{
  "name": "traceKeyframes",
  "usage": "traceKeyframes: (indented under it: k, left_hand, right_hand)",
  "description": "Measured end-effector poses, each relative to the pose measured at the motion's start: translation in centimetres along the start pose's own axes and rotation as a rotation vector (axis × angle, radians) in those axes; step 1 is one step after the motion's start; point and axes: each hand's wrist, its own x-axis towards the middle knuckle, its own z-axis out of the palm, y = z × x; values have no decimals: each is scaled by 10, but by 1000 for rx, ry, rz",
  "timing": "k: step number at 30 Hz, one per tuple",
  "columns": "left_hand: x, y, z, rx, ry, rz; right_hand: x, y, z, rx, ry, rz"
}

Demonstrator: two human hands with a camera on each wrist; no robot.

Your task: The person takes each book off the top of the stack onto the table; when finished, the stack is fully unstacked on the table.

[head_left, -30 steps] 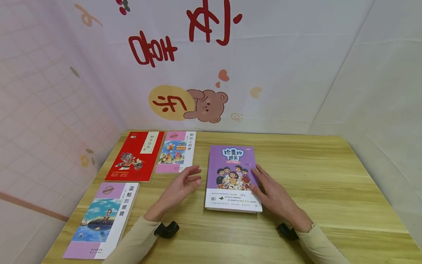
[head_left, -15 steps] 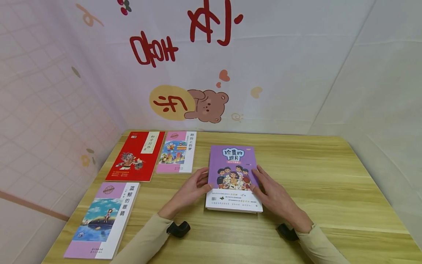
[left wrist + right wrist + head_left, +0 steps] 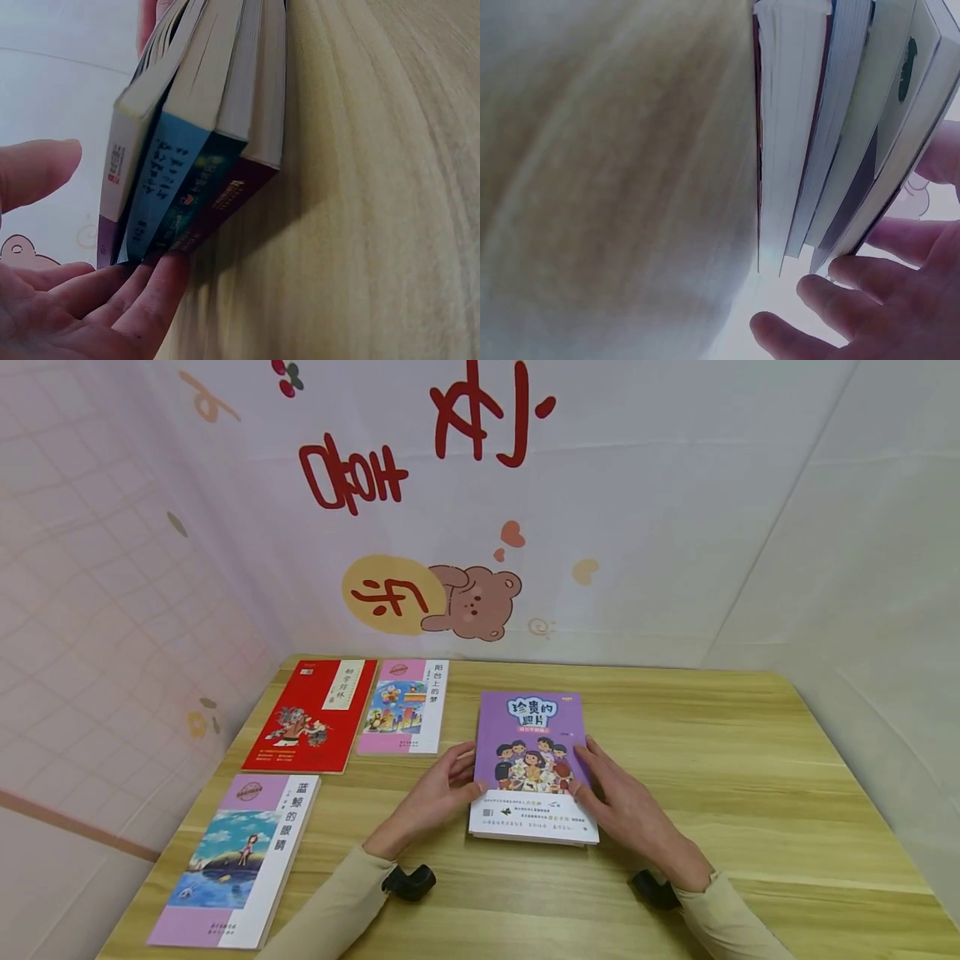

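Observation:
A purple book [image 3: 528, 760] with a white lower band tops a stack of several books lying flat near the middle of the table. The left hand [image 3: 431, 797] is at the stack's left side. In the left wrist view the left hand [image 3: 97, 307] has its fingertips against the book spines [image 3: 176, 180], its thumb clear of them. On the opposite side, the right hand [image 3: 637, 814] lies along the edge, its thumb over the cover. The right wrist view has the right hand [image 3: 870, 300] with fingertips by the upper books' page edges [image 3: 855, 135], lower fingers spread.
To the left on the wooden table [image 3: 720, 760] lie a red book [image 3: 311, 718], a pink-and-white book [image 3: 403, 706] behind, and a blue-picture book [image 3: 232, 860] nearer the front. A printed cloth [image 3: 637, 510] hangs behind the table.
The left hand has moved right, from beside the stack with a gap to touching its left side. The right hand and the stack have stayed nearly in place.

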Motion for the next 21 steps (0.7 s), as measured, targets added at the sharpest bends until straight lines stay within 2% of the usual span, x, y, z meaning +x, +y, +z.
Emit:
traceKeyframes:
  k: [6, 11, 21]
  left_hand:
    - [0, -2, -2, 20, -6, -5]
    - [0, -2, -4, -1, -3, -31]
    - [1, -7, -8, 5, 64, -61]
  right_hand:
    - [1, -2, 1, -5, 4, -21]
    - [1, -3, 1, -6, 4, -45]
    - [1, -4, 3, 14, -12, -39]
